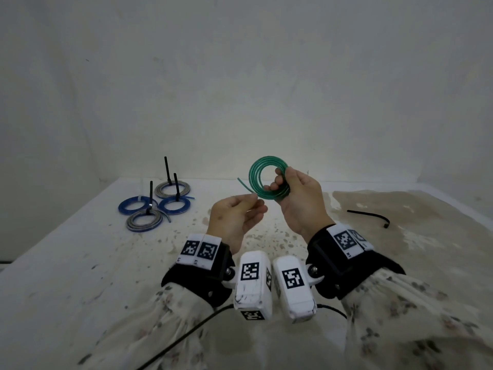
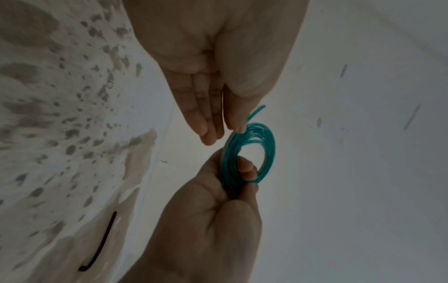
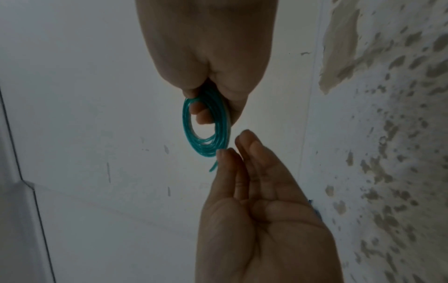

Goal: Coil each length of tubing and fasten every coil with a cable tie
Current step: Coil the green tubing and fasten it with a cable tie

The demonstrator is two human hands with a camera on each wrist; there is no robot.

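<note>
Green tubing coil is up in the air over the table, held upright in my R hand, fingers curled thru the ring, thumb clamping the strands. Loose tail end sticks out toward my L hand; its fingers are straight and together, thumb tip at the coil edge, possibly just touching, wrist view too blurred to say. Spare black cable tie lies to the right. Four tied coils sit far left.

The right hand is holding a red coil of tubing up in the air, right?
Not red. The right hand holds a green coil of tubing up in the air; the head view shows the colour plainly.
</note>
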